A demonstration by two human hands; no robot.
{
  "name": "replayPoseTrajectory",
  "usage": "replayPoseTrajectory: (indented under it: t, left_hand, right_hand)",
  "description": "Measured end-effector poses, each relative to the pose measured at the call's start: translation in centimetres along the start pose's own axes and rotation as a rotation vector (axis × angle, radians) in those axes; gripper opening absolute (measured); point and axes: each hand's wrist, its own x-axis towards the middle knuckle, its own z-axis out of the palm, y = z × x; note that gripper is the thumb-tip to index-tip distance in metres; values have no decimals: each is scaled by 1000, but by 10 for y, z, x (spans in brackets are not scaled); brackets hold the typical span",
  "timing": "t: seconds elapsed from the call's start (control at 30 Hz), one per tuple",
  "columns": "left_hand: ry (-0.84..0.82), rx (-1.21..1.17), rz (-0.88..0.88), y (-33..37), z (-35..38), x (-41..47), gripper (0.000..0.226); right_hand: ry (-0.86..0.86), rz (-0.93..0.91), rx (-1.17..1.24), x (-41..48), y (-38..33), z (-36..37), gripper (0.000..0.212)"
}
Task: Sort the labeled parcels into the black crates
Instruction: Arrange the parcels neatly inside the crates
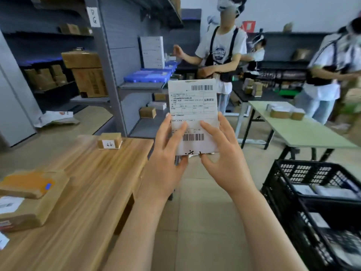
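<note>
Left hand point(166, 153) and right hand point(222, 157) pinch flat white labelled parcel point(193, 106) by its lower half, upright in mid-air. Read label first (blurry here), then lower into black lattice plastic crate point(304, 172), right.

Left hand point(166, 159) and right hand point(226, 153) raised ahead, fingers pinching.
</note>
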Motion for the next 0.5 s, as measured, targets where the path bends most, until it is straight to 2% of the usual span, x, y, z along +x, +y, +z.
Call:
replayPoseTrajectory:
  t: [0.23,0.5]
  left_hand:
    - [-185,-146,-89,84,66,-37,77]
    - [-262,-208,-83,144,110,-62,78]
  right_hand:
    - [-35,212,-89,-74,40,-81,73]
    - [0,342,-163,-127,62,-140,77]
